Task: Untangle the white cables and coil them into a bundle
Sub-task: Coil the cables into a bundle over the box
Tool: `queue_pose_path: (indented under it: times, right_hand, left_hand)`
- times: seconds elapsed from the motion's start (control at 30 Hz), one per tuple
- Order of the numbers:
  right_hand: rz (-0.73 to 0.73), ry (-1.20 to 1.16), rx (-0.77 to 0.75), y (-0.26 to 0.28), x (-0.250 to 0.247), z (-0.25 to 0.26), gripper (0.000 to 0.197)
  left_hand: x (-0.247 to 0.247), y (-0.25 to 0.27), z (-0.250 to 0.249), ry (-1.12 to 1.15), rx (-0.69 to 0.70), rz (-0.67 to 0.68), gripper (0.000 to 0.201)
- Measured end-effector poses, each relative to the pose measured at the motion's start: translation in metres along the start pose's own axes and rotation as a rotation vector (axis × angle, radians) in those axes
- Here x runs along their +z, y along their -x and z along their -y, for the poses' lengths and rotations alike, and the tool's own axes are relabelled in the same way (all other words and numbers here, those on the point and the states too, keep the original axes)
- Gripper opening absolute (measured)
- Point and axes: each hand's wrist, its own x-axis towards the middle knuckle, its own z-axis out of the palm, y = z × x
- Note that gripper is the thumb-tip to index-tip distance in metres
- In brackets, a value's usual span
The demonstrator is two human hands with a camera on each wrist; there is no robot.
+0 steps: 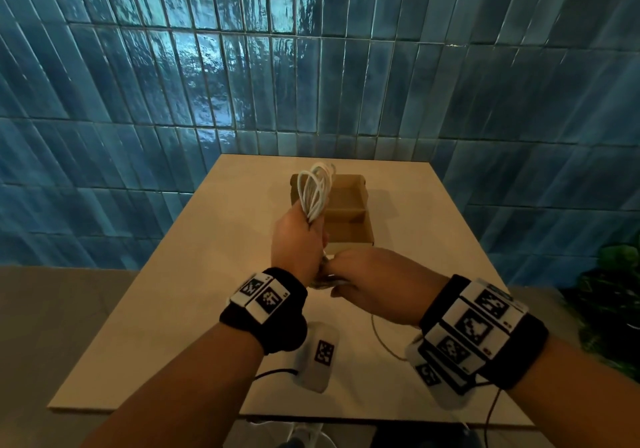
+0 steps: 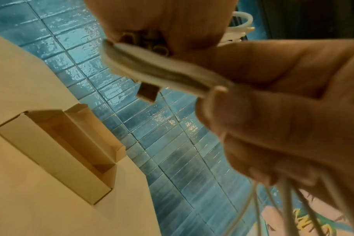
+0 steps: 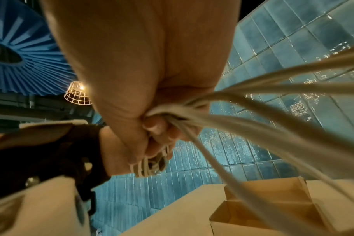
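The right hand (image 1: 374, 283), nearest, pinches the bundle's lower end and should wrap the loose tail snugly while the left hand (image 1: 298, 240) grips the white cables (image 1: 315, 189) firmly above the cardboard box (image 1: 349, 219) beyond.

Both forearms reach forward over the table edge, bare, each with a black wristband carrying white marker tiles. Left hand (image 1: 297, 240) raised, fist upright, fingers (image 2: 263, 131) curled tight round the white cables (image 1: 314, 191), loops sticking up out of the top of the fist. Right hand (image 1: 367, 281) lower, just right of the left and touching it at the heel, back of hand up, fingers folded under, pinching the lower end of the same strands below the left fist; right fingertips mostly hidden in head view
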Motion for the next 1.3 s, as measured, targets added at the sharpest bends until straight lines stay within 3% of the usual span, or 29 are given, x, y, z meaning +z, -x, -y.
queue_pose_path:
  times: [0.1,0.23,0.37,0.5,0.7,0.87,0.93,1.03,1.23,1.3]
  right_hand:
    - [-0.070,-0.031,-0.013,0.002,-0.006,0.000,0.025]
    - [-0.148,-0.128,0.071,0.003,-0.017,-0.007,0.016]
    - [-0.214,-0.207,0.146,0.001,-0.023,-0.018,0.021]
    - [-0.280,-0.245,0.153,0.001,-0.023,-0.018,0.023]
    - [-0.328,-0.222,0.173,-0.003,-0.028,-0.016,0.024]
    - [-0.290,-0.178,0.201,-0.003,-0.034,-0.024,0.027]
    - [-0.256,-0.218,0.233,-0.002,-0.034,-0.028,0.037]
    - [-0.181,-0.283,0.270,0.000,-0.033,-0.036,0.031]
    - [-0.094,-0.122,0.314,0.007,-0.027,-0.049,0.016]
    - [-0.039,-0.092,0.318,0.009,-0.028,-0.054,0.016]
  left_hand:
    - [-0.001,-0.001,0.010,-0.136,0.043,0.030,0.020]
    - [-0.004,0.005,0.014,-0.185,0.049,0.181,0.019]
    - [-0.006,0.017,0.003,-0.015,-0.043,0.335,0.037]
    - [-0.004,0.020,-0.007,0.181,-0.216,0.445,0.027]
    - [-0.004,0.026,-0.017,0.362,-0.333,0.527,0.038]
    - [-0.008,0.029,-0.017,0.269,-0.175,0.684,0.010]
    - [-0.010,0.026,-0.012,0.178,-0.155,0.736,0.011]
    - [-0.013,0.021,-0.004,0.073,-0.156,0.714,0.008]
    - [-0.016,0.010,0.012,-0.114,-0.118,0.623,0.003]
    - [-0.019,0.003,0.023,-0.235,-0.094,0.576,0.014]
